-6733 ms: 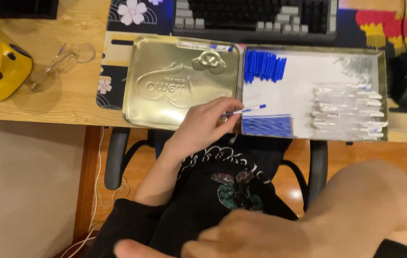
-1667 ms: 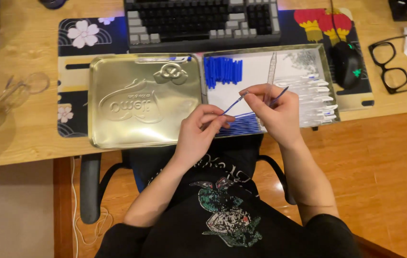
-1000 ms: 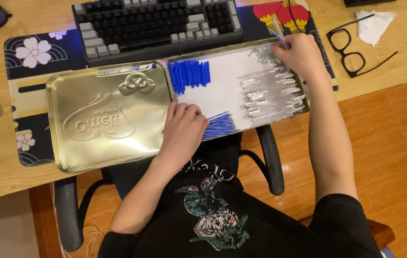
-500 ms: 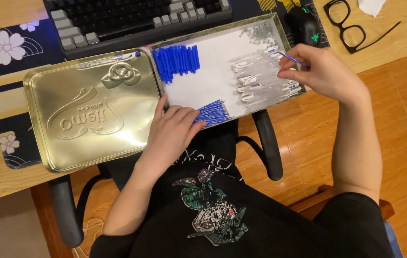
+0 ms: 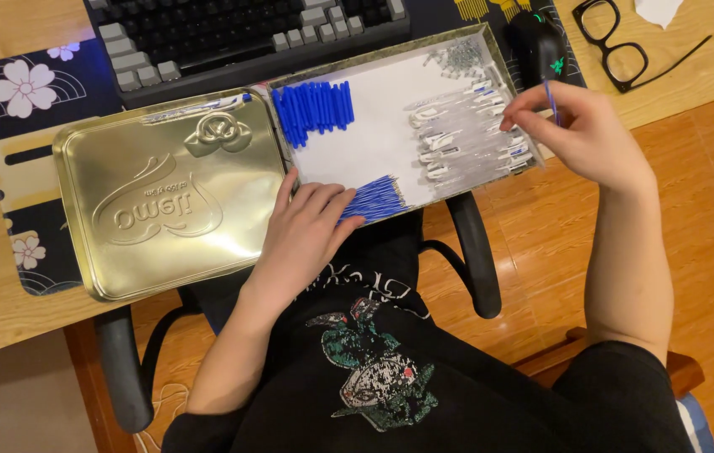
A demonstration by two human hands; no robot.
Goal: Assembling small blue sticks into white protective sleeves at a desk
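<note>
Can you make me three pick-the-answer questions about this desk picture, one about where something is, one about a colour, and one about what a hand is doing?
1. Where are the black glasses?
A. On the wooden desk, right of the mouse
B. Inside the tray
C. On the keyboard

2. What colour are the pen caps piled at the back left of the tray?
A. Red
B. Blue
C. Green

3. What is the right hand doing?
A. Resting flat on the gold tin lid
B. Pinching a thin blue refill over the clear pen barrels
C. Typing

Answers:
1. A, they lie on bare wood at the desk's far right corner.
2. B, the whole bunch is bright blue.
3. B, the fingers grip the thin blue stick at the tray's right edge, while the left hand rests on the blue refill pile.
</note>
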